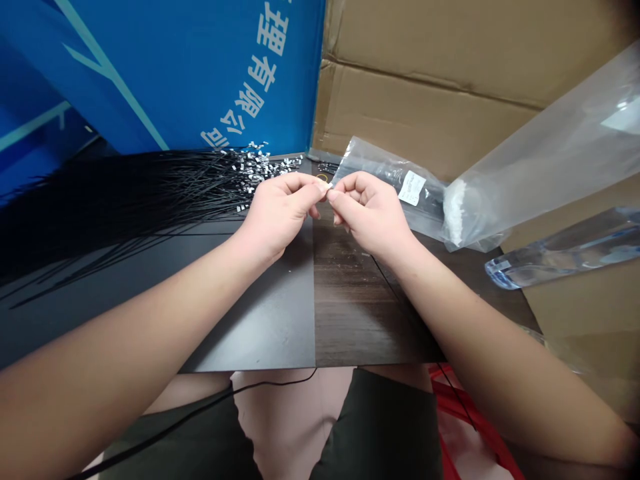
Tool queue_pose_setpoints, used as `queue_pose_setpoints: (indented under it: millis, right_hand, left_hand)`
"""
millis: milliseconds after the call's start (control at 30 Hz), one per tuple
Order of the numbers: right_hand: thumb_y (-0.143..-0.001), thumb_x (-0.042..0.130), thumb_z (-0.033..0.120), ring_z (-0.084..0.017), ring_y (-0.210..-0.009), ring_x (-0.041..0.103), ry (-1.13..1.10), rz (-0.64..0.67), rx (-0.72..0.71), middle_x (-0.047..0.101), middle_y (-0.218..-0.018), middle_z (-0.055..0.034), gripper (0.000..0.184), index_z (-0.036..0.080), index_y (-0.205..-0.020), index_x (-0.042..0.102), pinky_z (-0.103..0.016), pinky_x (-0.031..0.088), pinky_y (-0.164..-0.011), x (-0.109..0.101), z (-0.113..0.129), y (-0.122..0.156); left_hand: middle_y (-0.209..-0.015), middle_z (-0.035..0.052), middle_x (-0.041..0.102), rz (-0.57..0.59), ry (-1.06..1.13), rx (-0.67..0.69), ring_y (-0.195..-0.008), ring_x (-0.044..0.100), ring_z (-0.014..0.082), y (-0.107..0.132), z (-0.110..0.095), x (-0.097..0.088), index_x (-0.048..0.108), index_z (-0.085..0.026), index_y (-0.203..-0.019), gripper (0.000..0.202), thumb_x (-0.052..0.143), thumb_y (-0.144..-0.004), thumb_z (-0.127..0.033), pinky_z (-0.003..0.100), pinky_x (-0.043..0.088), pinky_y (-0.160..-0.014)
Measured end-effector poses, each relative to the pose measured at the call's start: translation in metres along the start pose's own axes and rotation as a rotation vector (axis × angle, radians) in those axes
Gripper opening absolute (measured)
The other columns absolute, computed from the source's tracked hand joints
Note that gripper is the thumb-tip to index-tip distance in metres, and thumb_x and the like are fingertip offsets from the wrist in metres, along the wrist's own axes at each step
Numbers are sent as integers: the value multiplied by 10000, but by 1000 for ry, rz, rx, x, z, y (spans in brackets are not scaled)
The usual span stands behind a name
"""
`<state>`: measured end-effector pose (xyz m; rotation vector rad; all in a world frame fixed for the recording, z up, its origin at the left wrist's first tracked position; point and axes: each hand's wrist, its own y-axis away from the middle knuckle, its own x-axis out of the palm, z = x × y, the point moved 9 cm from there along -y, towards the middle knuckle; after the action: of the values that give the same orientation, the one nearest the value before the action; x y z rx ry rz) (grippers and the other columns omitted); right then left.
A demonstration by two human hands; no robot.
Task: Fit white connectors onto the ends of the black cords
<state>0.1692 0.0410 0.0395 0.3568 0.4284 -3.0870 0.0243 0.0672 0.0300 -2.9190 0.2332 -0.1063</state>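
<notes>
Small white clip [328, 189] pinched between left hand [281, 217], right hand [369, 215] (both curled closed, angled inward)

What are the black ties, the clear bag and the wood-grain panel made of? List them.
The black ties look like matte plastic, probably nylon: thin, flexible strips that fan out and bend. The clear bag looks like thin polyethylene film, translucent, with soft creases and glossy highlights. The wood-grain panel looks like laminate with a printed grain, though veneer can't be ruled out.
</notes>
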Motion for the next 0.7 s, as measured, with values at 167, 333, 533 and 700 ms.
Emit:
queue_pose_setpoints:
  millis: [167, 333, 533, 700]
  right_hand:
    - [-990, 675, 189, -101, -540, 576, -7, -6, 8, 623, -594, 49, 198, 227, -827, 569, -258, 449, -575, 1, -2, 0]
    - [-987, 665, 180, -102, -545, 579, -22, -13, 3, 622, -592, 49, 182, 225, -837, 573, -252, 444, -571, 2, -4, -1]
    - [-979, 680, 206, -112, -556, 586, -13, -14, 0, 621, -599, 46, 192, 233, -826, 567, -263, 451, -579, 2, -2, -1]
    - [-957, 708, 197, -105, -543, 580, -8, -20, -18, 608, -594, 56, 208, 233, -803, 573, -257, 447, -560, 0, 1, 0]
  left_hand:
    - [-790, 30, 748, -17, -20, 1, -707, 646, 146, 1, -1, -1, 773, -190, -766, 81, 789, -796, -264, 282, 532, -695]
    - [-765, 27, 736, -28, -29, 2, -724, 654, 150, 2, -1, -2, 770, -192, -759, 79, 781, -796, -261, 281, 528, -696]
    - [-795, 36, 747, -27, 1, -33, -708, 643, 149, 3, 1, -1, 760, -193, -760, 76, 775, -773, -267, 280, 503, -656]
    - [-831, 54, 760, 7, 3, -73, -684, 629, 148, 1, 4, -1, 757, -192, -762, 107, 782, -764, -295, 276, 480, -608]
